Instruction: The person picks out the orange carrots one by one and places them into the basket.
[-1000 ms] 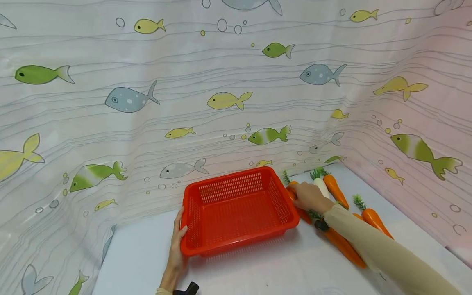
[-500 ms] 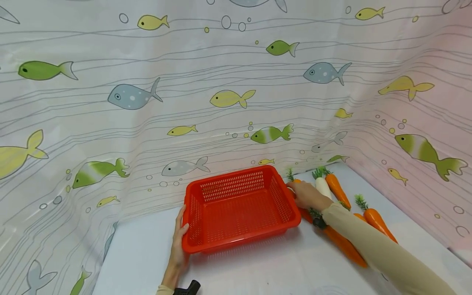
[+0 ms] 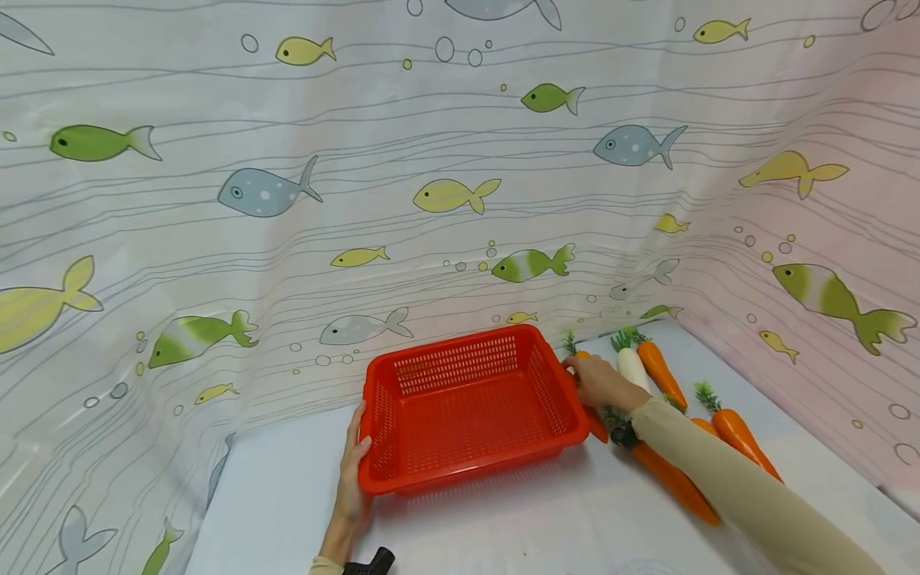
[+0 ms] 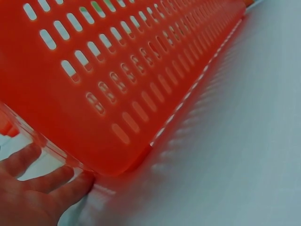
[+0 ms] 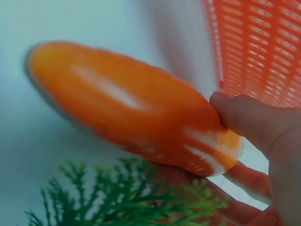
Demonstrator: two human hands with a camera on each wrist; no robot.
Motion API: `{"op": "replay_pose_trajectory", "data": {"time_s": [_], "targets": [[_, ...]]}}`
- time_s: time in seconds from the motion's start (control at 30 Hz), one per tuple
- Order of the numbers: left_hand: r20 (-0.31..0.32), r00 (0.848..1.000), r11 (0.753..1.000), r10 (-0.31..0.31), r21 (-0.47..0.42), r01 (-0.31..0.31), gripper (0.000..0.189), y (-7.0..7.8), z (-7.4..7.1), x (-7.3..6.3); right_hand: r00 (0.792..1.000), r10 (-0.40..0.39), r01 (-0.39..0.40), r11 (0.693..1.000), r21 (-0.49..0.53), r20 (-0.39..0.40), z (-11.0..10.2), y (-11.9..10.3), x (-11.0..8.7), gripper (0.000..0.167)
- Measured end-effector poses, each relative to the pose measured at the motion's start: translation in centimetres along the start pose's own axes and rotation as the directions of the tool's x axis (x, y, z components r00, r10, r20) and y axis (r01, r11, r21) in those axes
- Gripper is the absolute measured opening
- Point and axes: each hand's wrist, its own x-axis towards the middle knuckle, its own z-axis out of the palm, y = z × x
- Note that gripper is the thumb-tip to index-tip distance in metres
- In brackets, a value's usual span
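A glossy orange carrot [image 5: 127, 99] is pinched near its thick end by the right grip [image 3: 604, 382], with the thumb set against one side and the fingers on the other. The carrot is placed just outside the right end of a red plastic basket [image 3: 475, 465], and is partly covered from above by the hand. Its long axis is set roughly parallel to that end wall, with the leafy top turned to the far side and the tapered tip to the near side. Any move of it is judged to turn on this: the basket's opening is offered immediately to the left, past one raised rim. Whether the carrot is lifted off the surface [image 3: 287, 479] cannot be told. The basket's opposite end is held by the left grip [image 3: 352, 471], well apart from the carrot, with the thumb laid at the rim. Farther right, a white radish [image 3: 632, 367] and other carrots [image 3: 743, 439] are laid out.
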Motion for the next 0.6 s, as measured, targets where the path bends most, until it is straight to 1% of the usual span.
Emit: {"op": "replay_pose_trajectory", "data": {"time_s": [0.1,0.13,0.2,0.27,0.33,0.4,0.53,0.6], "targets": [[-0.009,1.0,1.0,-0.002,0.001,0.002,0.06,-0.1,-0.1,0.1,0.999,0.028,-0.03,0.995,0.095,0.017,-0.4,0.2,-0.1,0.051],[-0.013,1.0,1.0,-0.003,-0.001,0.003,0.06,-0.2,-0.1,0.1,0.999,0.043,-0.047,0.989,0.138,0.032,-0.6,0.2,-0.2,0.052],[-0.017,1.0,1.0,-0.007,0.0,0.007,0.06,-0.2,-0.1,0.0,0.995,0.078,-0.089,0.97,0.225,0.058,-1.0,0.3,-0.4,0.056],[-0.02,1.0,1.0,-0.01,0.001,0.01,0.06,-0.3,-0.1,0.0,0.991,0.116,-0.132,0.95,0.281,0.073,-1.5,0.2,-0.6,0.058],[-0.02,1.0,1.0,-0.013,0.002,0.013,0.06,-0.3,-0.1,0.0,0.984,0.156,-0.176,0.922,0.346,0.085,-2.3,0.2,-0.8,0.062],[-0.021,1.0,1.0,-0.018,0.003,0.018,0.06,-0.3,-0.1,0.0,0.98,0.182,-0.201,0.895,0.398,0.086,-3.3,0.1,-0.9,0.067],[-0.025,0.999,1.0,-0.021,0.005,0.021,0.06,-0.4,-0.1,0.0,0.977,0.189,-0.213,0.83,0.516,0.098,-5.6,0.1,-0.9,0.076],[-0.025,1.0,1.0,-0.016,0.006,0.016,0.059,-0.4,-0.1,0.1,0.977,0.187,-0.21,0.806,0.554,0.099,-6.6,-0.1,-0.9,0.078]]}}
